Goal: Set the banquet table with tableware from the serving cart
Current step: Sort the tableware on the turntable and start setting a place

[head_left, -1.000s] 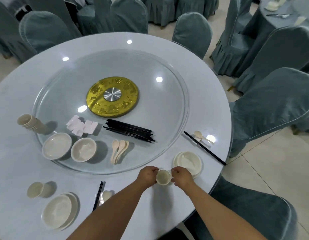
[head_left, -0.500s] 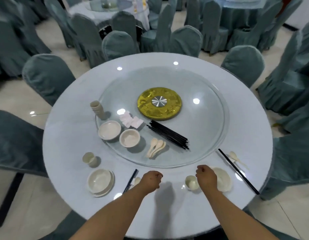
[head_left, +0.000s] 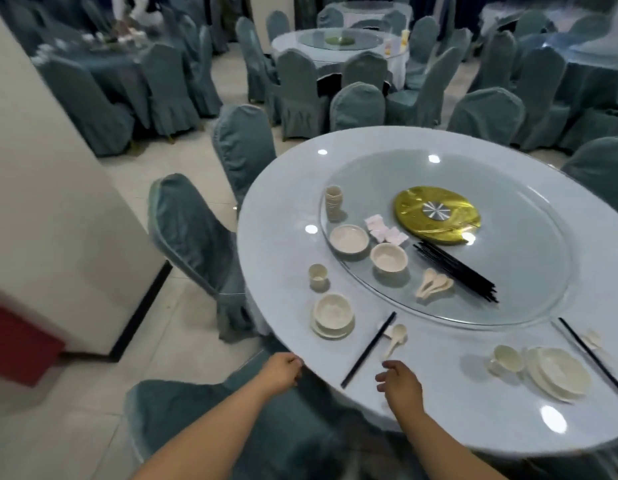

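Note:
A round white banquet table point(head_left: 439, 403) carries a glass turntable point(head_left: 529, 271). On the turntable lie a stack of cups point(head_left: 333, 203), a plate stack point(head_left: 348, 239), a bowl stack point(head_left: 389, 258), spoons point(head_left: 434, 285), black chopsticks point(head_left: 454, 271) and white rests point(head_left: 383, 230). Two place settings sit on the table's near rim: a cup point(head_left: 318, 276), bowl on plate point(head_left: 333, 315), chopsticks point(head_left: 368, 349) and spoon point(head_left: 396, 336); further right a cup point(head_left: 506, 358) beside a bowl on plate point(head_left: 557, 374). My left hand point(head_left: 281, 372) is at the table edge, my right hand point(head_left: 401, 384) over the rim; both hold nothing.
Teal-covered chairs point(head_left: 193, 233) ring the table; one chair point(head_left: 210, 420) is directly below my arms. A white pillar point(head_left: 48, 202) stands at the left. More covered tables point(head_left: 338, 46) and chairs fill the room behind.
My hands let go of the cup at the right setting and drew back. The view swung left, so the table now sits to the right and my left hand is off its edge.

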Tool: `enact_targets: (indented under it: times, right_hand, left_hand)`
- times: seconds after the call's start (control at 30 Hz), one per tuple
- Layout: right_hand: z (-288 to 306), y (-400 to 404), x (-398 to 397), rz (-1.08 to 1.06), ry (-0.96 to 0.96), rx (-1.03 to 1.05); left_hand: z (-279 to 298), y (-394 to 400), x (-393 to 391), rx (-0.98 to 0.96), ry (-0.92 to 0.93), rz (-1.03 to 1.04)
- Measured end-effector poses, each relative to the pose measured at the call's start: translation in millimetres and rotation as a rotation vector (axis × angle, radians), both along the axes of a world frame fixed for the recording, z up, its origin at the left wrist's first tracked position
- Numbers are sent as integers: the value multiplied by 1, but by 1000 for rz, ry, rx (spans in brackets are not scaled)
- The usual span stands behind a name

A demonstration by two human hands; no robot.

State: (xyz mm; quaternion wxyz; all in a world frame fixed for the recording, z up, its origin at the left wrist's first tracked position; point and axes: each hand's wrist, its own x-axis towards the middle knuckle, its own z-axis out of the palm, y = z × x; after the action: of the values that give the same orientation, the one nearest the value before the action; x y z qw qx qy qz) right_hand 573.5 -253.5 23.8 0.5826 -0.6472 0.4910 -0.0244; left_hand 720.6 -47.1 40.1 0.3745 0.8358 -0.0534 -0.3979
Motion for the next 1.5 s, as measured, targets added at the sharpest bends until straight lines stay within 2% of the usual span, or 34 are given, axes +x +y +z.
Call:
enact_targets:
  times: [0.13,0.3,0.5,0.7,0.9,1.1,1.27,1.5]
  right_hand:
    - [-1,54,25,84,4,55]
    - [-10,114,51,208,10,244]
    - [-6,169,70,411,26,308]
    - [13,216,86,414,50,333]
    - [20,272,125,248,11,302]
    - [27,351,175,37,-3,303]
    - [37,398,220,-16,-14,313]
    - [31,404,306,-110,-47,299]
  left_hand:
    - [10,60,4,-18,-9,140]
    - [30,125,-17,-118,5,494]
    - [40,184,-25,-122,-65,618]
    - [35,225,-3,-243,-1,685]
    - [31,262,52,-297,54,516]
    - [36,330,131,-218,52,225]
    - [41,369,200,-243,60,148]
    - [32,375,299,-241,110,92]
